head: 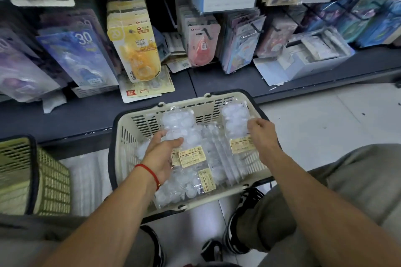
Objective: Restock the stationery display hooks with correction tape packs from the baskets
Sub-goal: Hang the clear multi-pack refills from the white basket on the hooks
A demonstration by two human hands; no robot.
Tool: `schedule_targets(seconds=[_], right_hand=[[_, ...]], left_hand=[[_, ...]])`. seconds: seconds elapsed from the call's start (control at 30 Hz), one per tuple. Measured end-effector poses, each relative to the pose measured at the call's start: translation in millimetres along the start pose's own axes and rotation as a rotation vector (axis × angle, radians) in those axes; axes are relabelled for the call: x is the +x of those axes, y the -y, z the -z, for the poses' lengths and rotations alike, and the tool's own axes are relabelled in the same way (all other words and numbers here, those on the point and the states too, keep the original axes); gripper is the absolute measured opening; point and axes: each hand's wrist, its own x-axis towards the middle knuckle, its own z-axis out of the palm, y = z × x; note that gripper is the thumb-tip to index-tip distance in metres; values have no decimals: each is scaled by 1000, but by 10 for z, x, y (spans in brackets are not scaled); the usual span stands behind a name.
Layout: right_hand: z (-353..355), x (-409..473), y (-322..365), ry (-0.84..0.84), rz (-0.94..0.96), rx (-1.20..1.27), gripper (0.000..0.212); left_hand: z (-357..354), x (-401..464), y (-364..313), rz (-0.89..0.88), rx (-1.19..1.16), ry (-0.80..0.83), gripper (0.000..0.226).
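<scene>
A cream shopping basket (138,119) stands on the floor in front of me, holding several clear correction tape packs with yellow labels. My left hand (161,154) grips a small stack of these packs (180,123) above the basket. My right hand (263,134) pinches the edge of another clear pack (235,121), held upright near the basket's right side. More packs (195,182) lie loose at the basket's bottom. The display hooks (256,29) on the dark shelving above carry hanging stationery packs.
A green basket (50,180) stands at the left on the floor. Yellow (138,50), pink (202,45) and blue (86,56) correction tape packs hang on the display. A dark shelf base (227,80) runs behind the basket. My knees and shoes flank the basket.
</scene>
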Motion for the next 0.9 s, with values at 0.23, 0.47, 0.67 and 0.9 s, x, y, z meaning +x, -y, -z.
schedule_targets(seconds=[0.23,0.47,0.67,0.9], right_hand=[[-205,-396,256,504,88,154,15],[-267,-118,-15,282,133,-175,24],[-263,131,-627,312,-18,-709,37],[-213,36,-620,362,50,-724,43]], left_hand=[[-258,-16,12,30,-90,121,55],[8,5,54,-6,-82,60,55],[153,-10,-29,-16,-165,39,69],[122,2,-31,4,-159,62,78]])
